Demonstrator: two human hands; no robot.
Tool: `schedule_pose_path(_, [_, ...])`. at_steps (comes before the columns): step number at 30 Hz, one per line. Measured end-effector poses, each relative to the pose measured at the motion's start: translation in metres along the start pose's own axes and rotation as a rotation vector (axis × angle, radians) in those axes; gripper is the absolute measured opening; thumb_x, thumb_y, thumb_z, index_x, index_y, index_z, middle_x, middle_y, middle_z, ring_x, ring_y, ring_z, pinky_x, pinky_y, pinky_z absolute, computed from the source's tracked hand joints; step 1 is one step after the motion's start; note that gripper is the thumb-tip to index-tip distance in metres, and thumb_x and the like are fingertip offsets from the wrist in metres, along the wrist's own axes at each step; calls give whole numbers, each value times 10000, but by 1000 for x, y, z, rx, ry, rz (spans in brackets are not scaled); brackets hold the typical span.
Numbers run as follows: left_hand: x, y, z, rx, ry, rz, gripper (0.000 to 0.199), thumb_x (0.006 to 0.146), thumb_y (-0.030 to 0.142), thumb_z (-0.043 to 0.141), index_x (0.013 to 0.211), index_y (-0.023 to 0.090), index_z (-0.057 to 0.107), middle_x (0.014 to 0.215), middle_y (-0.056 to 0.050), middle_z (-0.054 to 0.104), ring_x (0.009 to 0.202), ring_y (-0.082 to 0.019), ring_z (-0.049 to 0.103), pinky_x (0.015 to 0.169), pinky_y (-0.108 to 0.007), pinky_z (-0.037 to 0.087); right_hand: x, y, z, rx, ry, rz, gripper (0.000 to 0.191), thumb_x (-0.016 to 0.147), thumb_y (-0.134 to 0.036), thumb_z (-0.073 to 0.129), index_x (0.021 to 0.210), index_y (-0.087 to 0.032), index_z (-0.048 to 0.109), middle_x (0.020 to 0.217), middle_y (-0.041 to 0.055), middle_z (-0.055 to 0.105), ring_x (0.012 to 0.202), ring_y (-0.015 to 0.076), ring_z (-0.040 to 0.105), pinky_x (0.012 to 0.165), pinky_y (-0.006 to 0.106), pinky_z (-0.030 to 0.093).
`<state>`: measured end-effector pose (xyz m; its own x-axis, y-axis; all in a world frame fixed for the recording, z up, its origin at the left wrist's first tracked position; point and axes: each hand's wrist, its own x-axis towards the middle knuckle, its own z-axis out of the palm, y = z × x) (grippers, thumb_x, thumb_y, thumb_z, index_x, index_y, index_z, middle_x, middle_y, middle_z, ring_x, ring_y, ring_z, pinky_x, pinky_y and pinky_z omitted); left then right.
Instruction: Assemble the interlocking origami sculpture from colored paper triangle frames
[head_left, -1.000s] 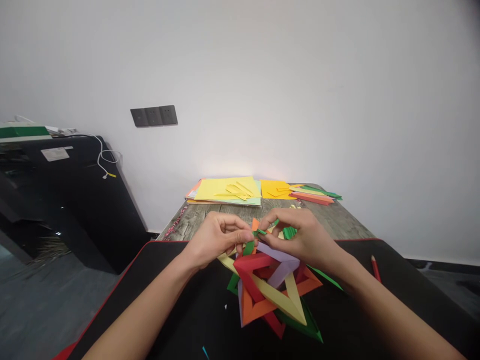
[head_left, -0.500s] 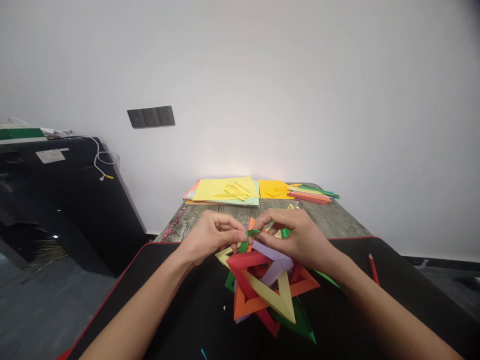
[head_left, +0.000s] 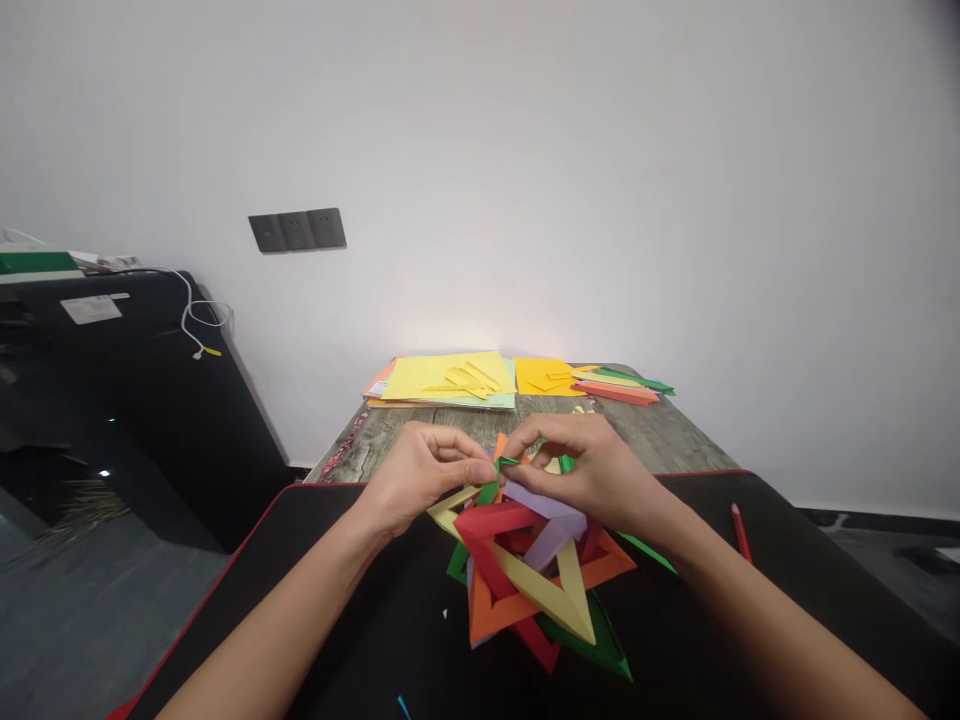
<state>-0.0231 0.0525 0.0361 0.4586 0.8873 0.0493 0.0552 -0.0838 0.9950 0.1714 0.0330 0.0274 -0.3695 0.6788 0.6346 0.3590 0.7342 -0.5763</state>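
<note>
In front of me sits a folded-paper model (head_left: pixel 551 595) of interlocked red, orange, cream, lilac and green strips with star-like points. My left hand (head_left: pixel 431 472) pinches a green paper strip (head_left: pixel 488 493) at the model's far upper side, thumb against fingers. Right beside it, my right hand (head_left: pixel 574 460) has thumb and forefinger closed on the folded end of the same green strip. An orange point of the model rises just behind the fingertips. Both palms hide part of the model's far side.
Yellow paper sheets (head_left: pixel 405 378) and an orange-yellow sheet (head_left: pixel 538 374) with cut strips lie at the table's back. Folded coloured strips (head_left: pixel 619 390) rest beside them. A red pencil (head_left: pixel 741 532) is on the black mat (head_left: pixel 360 620) at right. A blue scrap (head_left: pixel 403 707) lies at front.
My right fingertips have shifted slightly in toward the left ones, and the green strip's end sits more bent between them. The whole view has drifted a little; the model stays in place.
</note>
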Motion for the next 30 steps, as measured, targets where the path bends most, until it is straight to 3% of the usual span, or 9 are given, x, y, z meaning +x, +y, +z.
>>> schedule_pose_path(9, [2, -2, 0, 50, 35, 70, 205, 571, 281, 829, 646, 128, 714, 668, -35, 708, 622, -122, 609, 609, -230, 460, -1, -1, 4, -39, 15, -9, 61, 766, -107, 614, 748, -161, 637, 730, 18, 676, 624, 96, 578, 540, 190, 482])
schedule_pose_path(11, [2, -2, 0, 54, 30, 78, 222, 575, 301, 825, 644, 125, 709, 639, -34, 696, 613, -129, 608, 615, -243, 463, 0, -1, 3, 1, -2, 54, 18, 767, -154, 643, 751, -162, 640, 740, 17, 679, 611, 96, 580, 541, 196, 485])
schedule_pose_path(15, [0, -2, 1, 58, 24, 69, 217, 600, 311, 810, 649, 127, 705, 623, -35, 689, 614, -138, 610, 642, -266, 474, -1, -3, -5, 159, -106, 229, 116, 770, -275, 691, 822, -172, 676, 859, 32, 698, 705, 120, 628, 626, 217, 515])
schedule_pose_path(19, [-1, -2, 2, 53, 7, 77, 207, 608, 304, 806, 638, 131, 696, 626, -38, 689, 607, -141, 612, 637, -271, 476, -1, -1, -13, 247, -171, 257, 149, 826, -308, 634, 875, -187, 707, 927, 41, 697, 778, 130, 630, 668, 222, 510])
schedule_pose_path(23, [-2, -2, 2, 38, -14, 101, 192, 610, 270, 813, 652, 131, 687, 649, -30, 694, 616, -132, 624, 620, -250, 480, -1, 5, -15, 318, -207, 283, 172, 824, -310, 634, 889, -176, 722, 888, 53, 695, 663, 114, 593, 578, 228, 491])
schedule_pose_path(28, [-1, -2, 0, -23, -41, 128, 186, 623, 216, 815, 767, 151, 716, 684, -11, 702, 635, -115, 634, 612, -224, 494, -2, 6, -10, 304, -115, 356, 170, 761, -337, 710, 811, -176, 729, 643, 14, 667, 523, 91, 541, 460, 198, 434])
schedule_pose_path(30, [-1, -3, 0, -33, -49, 133, 175, 630, 201, 810, 775, 151, 727, 686, -13, 704, 636, -112, 634, 612, -218, 498, -3, 6, -8, 316, -85, 337, 172, 744, -340, 729, 788, -174, 731, 663, 22, 687, 535, 97, 566, 472, 204, 453])
